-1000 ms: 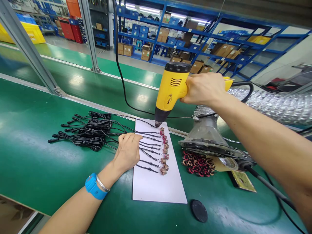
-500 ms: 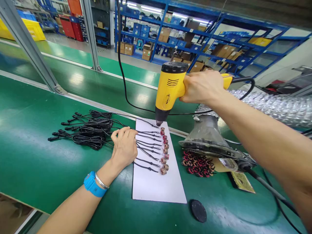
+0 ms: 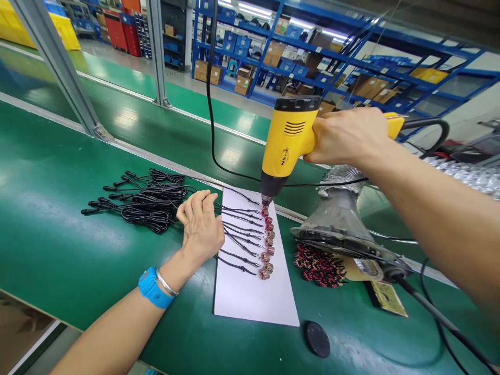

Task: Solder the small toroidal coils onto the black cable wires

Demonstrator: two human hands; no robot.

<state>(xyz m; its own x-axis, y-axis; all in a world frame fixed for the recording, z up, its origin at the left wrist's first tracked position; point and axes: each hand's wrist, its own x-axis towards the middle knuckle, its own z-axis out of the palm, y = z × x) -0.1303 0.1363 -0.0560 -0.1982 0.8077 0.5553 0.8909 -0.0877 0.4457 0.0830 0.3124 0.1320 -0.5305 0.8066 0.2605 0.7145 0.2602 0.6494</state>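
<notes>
My right hand (image 3: 349, 134) is closed around the handle of a yellow heat gun (image 3: 287, 143). The gun points down, its nozzle just above the top of a row of small copper-coloured coils (image 3: 269, 235), some of them reddish. These lie on a white board (image 3: 253, 302). Black cables (image 3: 240, 225) with knots and thin bare-looking ends reach across the board towards the coils. My left hand (image 3: 203, 224) hovers or rests over the cables at the board's left edge, fingers bent and apart, holding nothing visible. Coiled bundles of black cable (image 3: 152, 203) lie to its left.
A fume extractor hood (image 3: 344, 219) with a foil duct (image 3: 464, 174) stands right of the board. Below it are a pile of red-and-black wire pieces (image 3: 318, 264) and a yellow sponge tray (image 3: 386, 298). A black round lid (image 3: 316, 338) lies near the front. The heat gun's cord trails behind.
My right hand has shifted the heat gun slightly right, bringing its nozzle over the topmost coils. My left hand's fingers have lifted and spread a little. The view has shifted slightly.
</notes>
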